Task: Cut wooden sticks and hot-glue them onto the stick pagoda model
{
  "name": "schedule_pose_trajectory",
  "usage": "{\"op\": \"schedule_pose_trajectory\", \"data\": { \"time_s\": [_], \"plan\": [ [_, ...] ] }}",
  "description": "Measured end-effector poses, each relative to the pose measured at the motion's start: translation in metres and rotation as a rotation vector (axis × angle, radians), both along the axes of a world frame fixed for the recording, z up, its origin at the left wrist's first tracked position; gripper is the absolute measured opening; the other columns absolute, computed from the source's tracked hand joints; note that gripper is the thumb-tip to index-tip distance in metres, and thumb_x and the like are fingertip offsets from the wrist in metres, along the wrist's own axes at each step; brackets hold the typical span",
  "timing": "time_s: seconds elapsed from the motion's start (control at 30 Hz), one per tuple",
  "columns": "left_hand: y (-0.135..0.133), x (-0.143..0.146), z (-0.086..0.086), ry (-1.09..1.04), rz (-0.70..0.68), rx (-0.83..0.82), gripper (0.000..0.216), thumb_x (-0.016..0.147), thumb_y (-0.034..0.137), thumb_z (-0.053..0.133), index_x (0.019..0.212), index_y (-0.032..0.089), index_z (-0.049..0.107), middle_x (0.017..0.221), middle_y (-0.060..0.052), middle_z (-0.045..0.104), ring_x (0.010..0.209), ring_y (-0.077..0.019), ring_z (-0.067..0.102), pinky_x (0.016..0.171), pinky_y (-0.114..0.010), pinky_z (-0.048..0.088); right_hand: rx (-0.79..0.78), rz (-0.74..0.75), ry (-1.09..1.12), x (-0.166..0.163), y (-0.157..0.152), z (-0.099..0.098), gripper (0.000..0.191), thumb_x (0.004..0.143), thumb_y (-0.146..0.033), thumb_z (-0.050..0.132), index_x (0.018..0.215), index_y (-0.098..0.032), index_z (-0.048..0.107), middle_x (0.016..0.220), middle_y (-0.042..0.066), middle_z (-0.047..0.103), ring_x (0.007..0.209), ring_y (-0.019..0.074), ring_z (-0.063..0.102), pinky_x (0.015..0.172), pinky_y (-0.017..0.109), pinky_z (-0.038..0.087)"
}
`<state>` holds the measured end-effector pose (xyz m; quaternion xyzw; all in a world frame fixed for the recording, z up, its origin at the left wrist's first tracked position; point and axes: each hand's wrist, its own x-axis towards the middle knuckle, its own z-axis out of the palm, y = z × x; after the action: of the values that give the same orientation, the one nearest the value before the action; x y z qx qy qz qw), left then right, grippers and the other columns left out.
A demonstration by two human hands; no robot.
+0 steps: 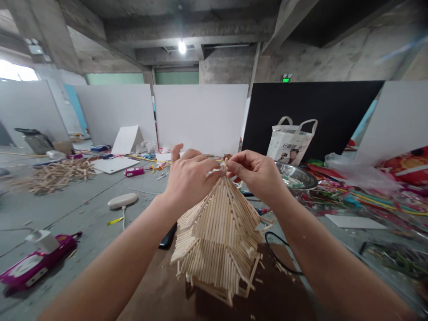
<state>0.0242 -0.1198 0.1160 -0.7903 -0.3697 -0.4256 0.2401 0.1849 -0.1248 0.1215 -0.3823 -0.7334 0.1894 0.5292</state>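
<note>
A pavilion-like model [217, 227] built of thin pale wooden sticks stands upright in front of me, its layered roof narrowing to a peak. My left hand [190, 171] reaches the peak from the left, thumb and fingertips closed about its tip. From the other side, my right hand [257, 171] pinches a small pale stick piece [226, 161] at the very top. The fingers partly cover the point where the piece meets the peak. Beneath the model lies a brown board [150, 294] with a few stick scraps on it.
A pile of loose sticks [63, 174] lies at left, behind a magenta power strip [36, 263] and a white oval device [122, 201]. On the right are a metal bowl [309, 180], a white bag [287, 145], a black cable [281, 256] and mixed craft scraps.
</note>
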Motion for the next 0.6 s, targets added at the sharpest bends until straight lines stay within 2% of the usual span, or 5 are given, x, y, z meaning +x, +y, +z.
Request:
{"op": "schedule_pose_trajectory", "data": {
  "time_s": [0.13,0.37,0.5,0.6],
  "plan": [
    [-0.004,-0.004,0.000,0.025,-0.037,-0.049,0.017,0.074,0.038,0.051,0.073,0.026,0.062,0.071,0.001,0.065,0.082,-0.0182,0.055,0.091,-0.044,0.018,0.024,-0.002,-0.027,0.000,-0.001,0.000,0.019,0.071,-0.035,0.056,0.073,-0.016,0.056,0.065,0.001,0.059,0.056,0.0100,0.053,0.053,0.025,0.043],
    [-0.010,-0.014,0.000,-0.014,-0.026,-0.105,0.018,0.077,0.028,0.046,0.070,0.023,0.062,0.070,0.001,0.065,0.077,-0.0151,0.055,0.087,-0.039,0.025,0.065,-0.093,-0.066,0.000,-0.006,-0.002,0.022,0.071,-0.037,0.055,0.075,-0.016,0.058,0.067,0.002,0.060,0.060,0.0107,0.053,0.054,0.025,0.042],
    [-0.019,-0.027,-0.005,-0.111,-0.066,-0.081,0.023,0.077,0.030,0.047,0.061,0.019,0.059,0.063,0.000,0.062,0.068,-0.0129,0.054,0.081,-0.034,0.033,0.035,-0.166,0.033,0.019,-0.025,-0.007,0.021,0.073,-0.037,0.053,0.074,-0.017,0.058,0.064,0.001,0.059,0.059,0.0110,0.055,0.056,0.026,0.044],
    [-0.030,-0.037,-0.017,-0.243,-0.110,-0.037,0.026,0.077,0.029,0.049,0.055,0.017,0.056,0.058,0.000,0.059,0.063,-0.0115,0.053,0.074,-0.030,0.038,-0.027,-0.219,0.076,0.043,-0.046,-0.020,0.022,0.076,-0.037,0.050,0.066,-0.018,0.055,0.059,0.000,0.056,0.055,0.0110,0.054,0.054,0.026,0.044]
  ]
}}
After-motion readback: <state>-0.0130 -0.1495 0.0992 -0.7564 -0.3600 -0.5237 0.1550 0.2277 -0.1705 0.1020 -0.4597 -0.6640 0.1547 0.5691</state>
